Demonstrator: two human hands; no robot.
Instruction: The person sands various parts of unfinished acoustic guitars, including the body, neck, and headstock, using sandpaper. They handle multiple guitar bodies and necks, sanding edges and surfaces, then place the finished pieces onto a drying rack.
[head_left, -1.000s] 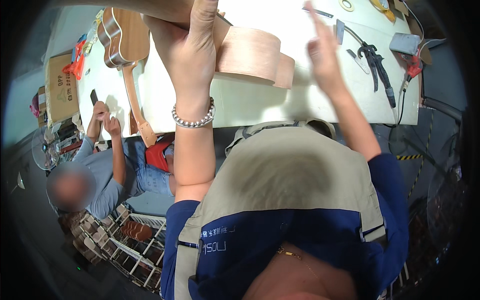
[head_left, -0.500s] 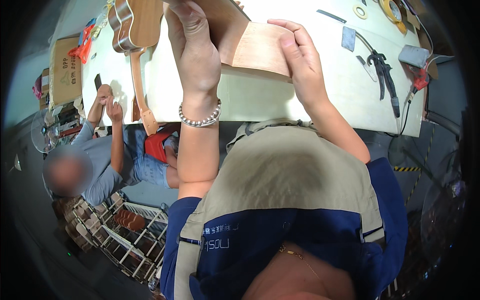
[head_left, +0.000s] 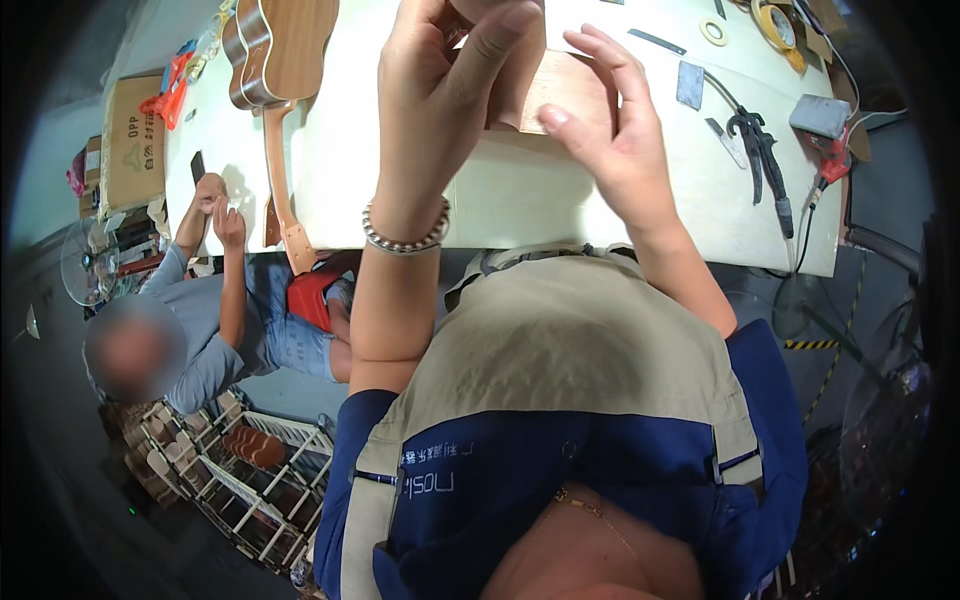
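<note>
A bent wooden piece (head_left: 572,85) is over the desk (head_left: 380,200), in front of the person. The left hand (head_left: 435,110) grips its left part. The right hand (head_left: 625,140) is spread wide at its right end; whether it touches cannot be told. A guitar (head_left: 285,50) lies to the left; a black tool (head_left: 762,155) and a tape roll (head_left: 713,32) lie right.

Right hand (head_left: 622,150) has spread its fingers wider; left hand (head_left: 432,110) has shifted rightward
</note>
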